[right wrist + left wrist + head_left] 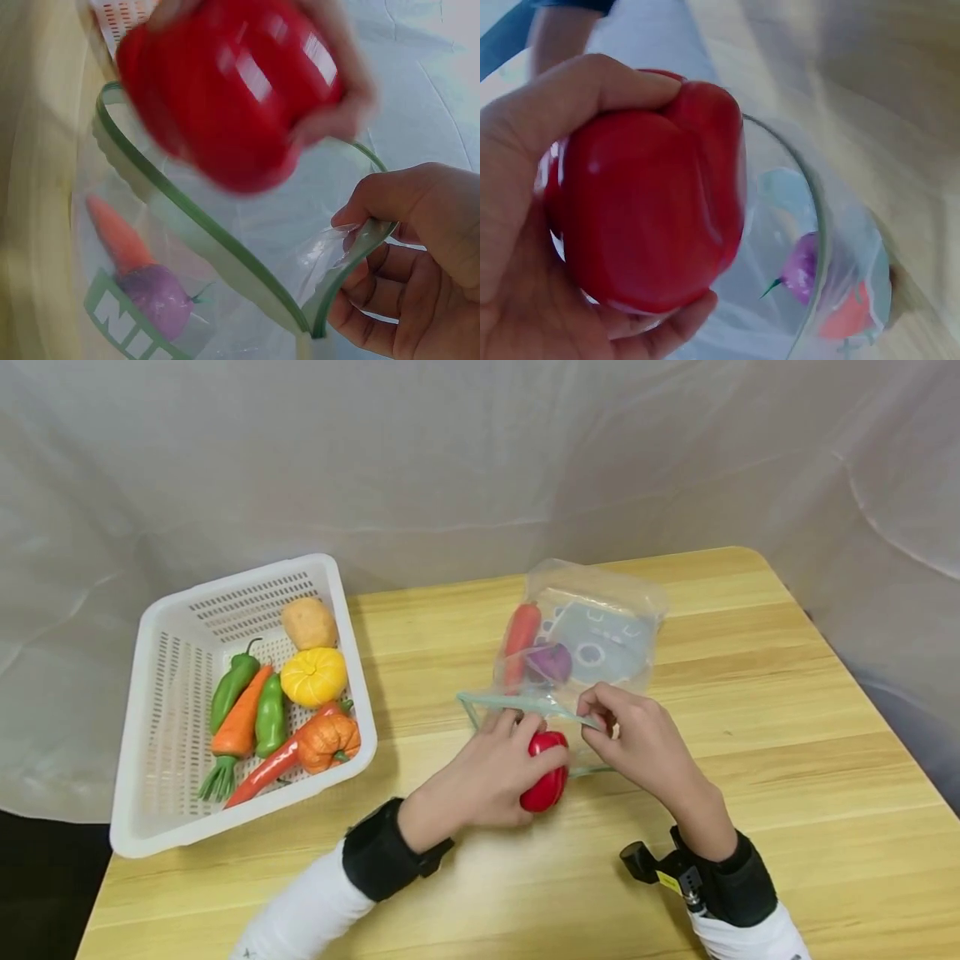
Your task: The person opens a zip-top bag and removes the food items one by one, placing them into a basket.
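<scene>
My left hand (487, 772) grips a red bell pepper (649, 202), thumb on one side and fingers around the other. The pepper is at the mouth of a clear zip bag (573, 693) with a green rim. In the right wrist view, my right hand (420, 262) pinches the bag's rim near one corner, and the mouth gapes wide. Inside the bag lie an orange-red carrot-like piece (120, 236) and a purple round vegetable (157, 300) with a green stem. The bag lies flat on the table beyond both hands.
A white perforated basket (127, 760) stands at the left, holding green peppers (236, 689), a carrot (243, 714), a yellow pumpkin (313, 677), a potato-like piece (309, 622), a red chili (266, 772) and an orange pumpkin (327, 743). A pale curtain (480, 460) hangs behind the wooden table (787, 760).
</scene>
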The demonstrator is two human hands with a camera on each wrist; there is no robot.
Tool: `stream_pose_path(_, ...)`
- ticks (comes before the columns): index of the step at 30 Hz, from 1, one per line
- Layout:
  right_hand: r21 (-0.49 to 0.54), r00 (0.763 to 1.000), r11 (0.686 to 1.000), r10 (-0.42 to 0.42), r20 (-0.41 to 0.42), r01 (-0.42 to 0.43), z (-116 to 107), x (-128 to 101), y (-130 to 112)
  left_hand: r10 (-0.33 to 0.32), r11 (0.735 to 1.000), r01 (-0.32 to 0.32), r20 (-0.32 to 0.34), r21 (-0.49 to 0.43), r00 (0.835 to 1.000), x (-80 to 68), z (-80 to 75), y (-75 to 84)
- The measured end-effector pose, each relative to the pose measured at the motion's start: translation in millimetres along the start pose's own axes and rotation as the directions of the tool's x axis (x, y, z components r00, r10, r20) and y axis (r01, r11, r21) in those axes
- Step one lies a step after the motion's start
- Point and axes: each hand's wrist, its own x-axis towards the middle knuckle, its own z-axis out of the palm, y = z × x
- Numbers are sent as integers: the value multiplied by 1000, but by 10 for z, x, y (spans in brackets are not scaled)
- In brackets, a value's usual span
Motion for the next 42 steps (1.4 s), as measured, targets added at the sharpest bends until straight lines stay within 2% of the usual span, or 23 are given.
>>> stream_pose_path(3,8,1000,1000,-2,-1,2,2,2,-6,8,998,-11,-55,-56,998,-215,-62,22)
stream_pose_path(6,10,1000,1000,-4,-7,4,6,6,-17,-14,996,1,-145,-87,989,-484,-123,-9)
stream_pose_path(8,9,1000,1000,-6,-11,6,10,10,-25,-37,997,17,-251,-78,967,-669,-159,-72)
stream_pose_path(9,10,1000,1000,-8,-12,8,12,12,-28,-50,997,30,-315,-68,948,-756,-176,-115)
stream_pose_path(11,10,1000,1000,-8,-12,8,13,15,-34,-76,997,63,-449,-43,890,-915,-203,-230)
stream_pose_path(12,9,1000,1000,-8,-11,8,12,16,-35,-89,996,88,-521,-27,849,-979,-209,-300)
stream_pose_path(14,7,1000,1000,-5,-10,5,10,16,-34,-147,985,167,-638,-30,755,-1093,-208,-456)
stream_pose_path(16,3,1000,1000,-2,-12,2,7,15,-33,-245,957,281,-705,-68,666,-1188,-188,-625)
stream_pose_path(17,3,1000,1000,-1,-11,1,6,14,-32,-310,934,343,-718,-105,624,-1226,-163,-709)
stream_pose_path(18,2,1000,1000,-1,-11,1,6,14,-31,-387,900,407,-708,-153,590,-1262,-137,-789)
stream_pose_path(20,3,1000,1000,0,-6,0,8,13,-32,-547,815,521,-632,-253,549,-1322,-83,-923)
stream_pose_path(21,4,1000,1000,0,-4,0,7,12,-33,-611,773,563,-583,-292,536,-1344,-57,-973)
stream_pose_path(22,3,1000,1000,1,-3,-1,6,10,-32,-658,738,596,-536,-316,530,-1356,-31,-1011)
stream_pose_path(24,-2,1000,1000,2,-7,-2,3,6,-29,-713,694,627,-461,-354,528,-1364,0,-1057)
stream_pose_path(27,-7,1000,1000,-2,-11,2,-5,6,-23,-737,672,642,-420,-370,529,-1362,7,-1067)
stream_pose_path(28,-8,1000,1000,-3,-12,3,-8,7,-22,-744,663,655,-412,-362,526,-1360,4,-1062)
stream_pose_path(30,-6,1000,1000,-4,-11,4,-14,8,-20,-769,633,687,-385,-356,509,-1358,-6,-1046)
stream_pose_path(32,-5,1000,1000,-4,-10,4,-18,8,-19,-786,612,718,-360,-332,503,-1355,-18,-1035)
stream_pose_path(34,-5,1000,1000,-2,-11,2,-22,5,-19,-793,603,739,-325,-300,515,-1349,-27,-1034)
stream_pose_path(38,-4,1000,1000,2,-8,-2,-25,4,-19,-795,605,762,-228,-230,562,-1342,-58,-1048)
stream_pose_path(42,-5,1000,1000,10,-3,-10,-29,-1,-18,-791,612,774,-145,-161,595,-1349,-96,-1032)
